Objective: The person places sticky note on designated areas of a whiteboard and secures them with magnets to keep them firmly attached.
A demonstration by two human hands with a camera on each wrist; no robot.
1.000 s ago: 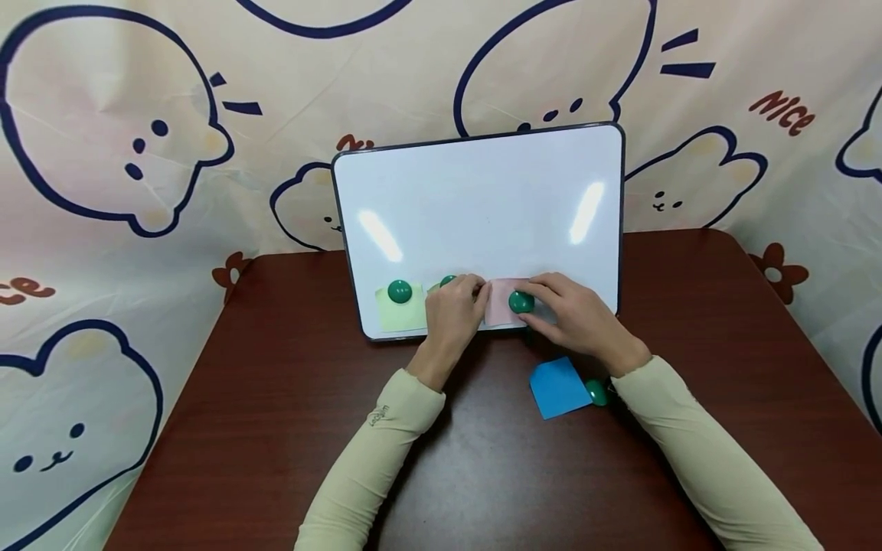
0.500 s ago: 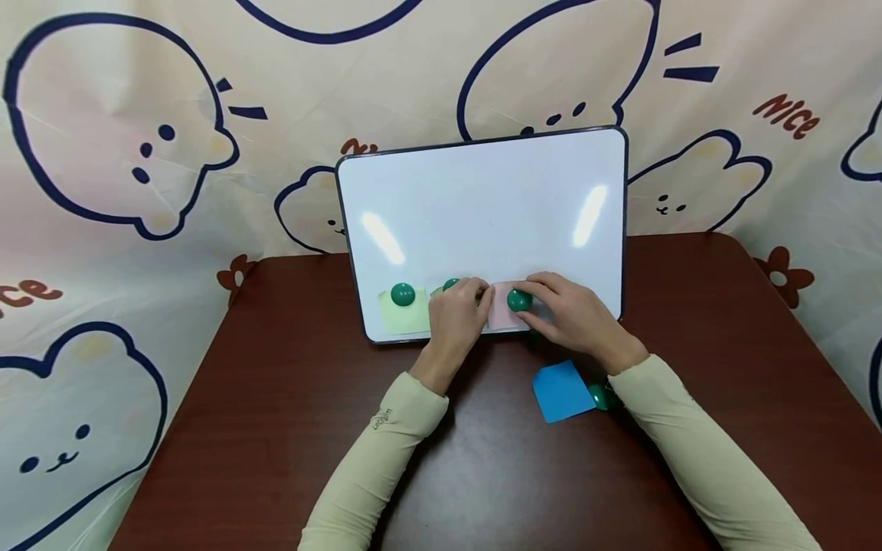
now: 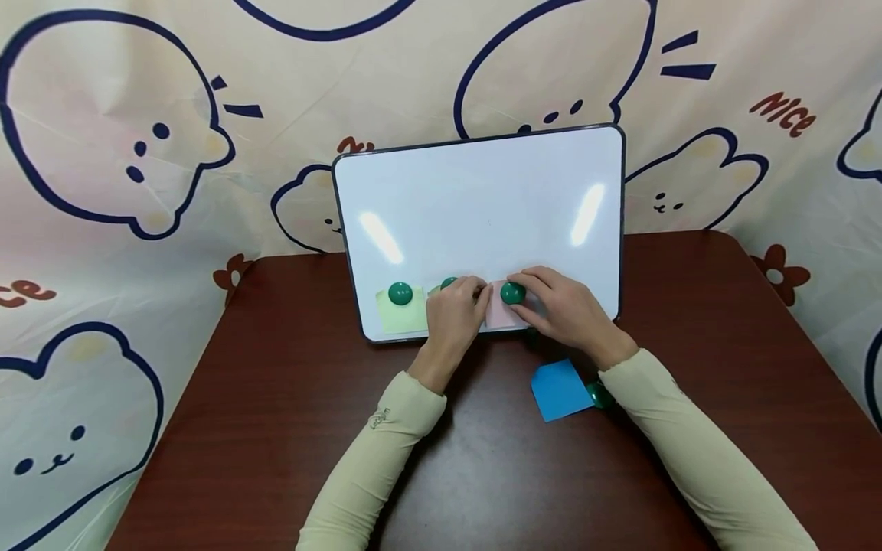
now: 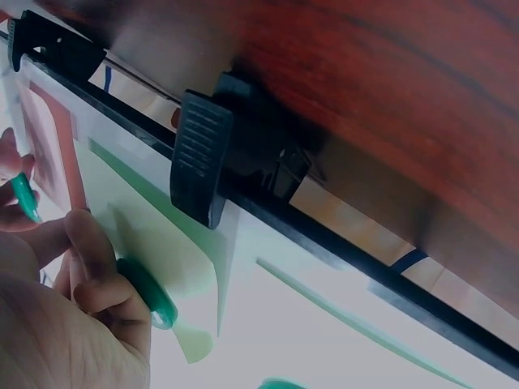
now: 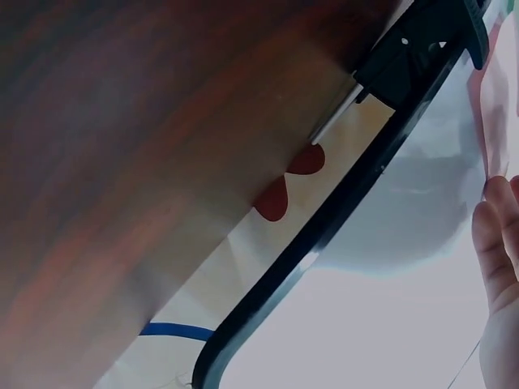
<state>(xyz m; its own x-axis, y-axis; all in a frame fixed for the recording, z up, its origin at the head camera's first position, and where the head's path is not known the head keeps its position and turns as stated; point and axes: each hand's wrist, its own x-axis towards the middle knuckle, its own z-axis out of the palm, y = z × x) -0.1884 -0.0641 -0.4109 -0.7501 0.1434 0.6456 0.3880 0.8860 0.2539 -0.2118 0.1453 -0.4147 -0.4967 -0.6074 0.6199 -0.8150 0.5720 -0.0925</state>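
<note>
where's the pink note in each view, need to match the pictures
Head: pink note slightly below and right of centre, between left hand and right hand.
Left wrist: pink note near the left edge, upper half.
Right wrist: pink note at the upper right edge, cut off.
Shared landmark: dark board frame.

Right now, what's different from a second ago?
The right hand moved its green magnet a little left and up over the pink paper, without letting go. The left hand stayed at that paper's edge; the blue paper stayed on the table.
</note>
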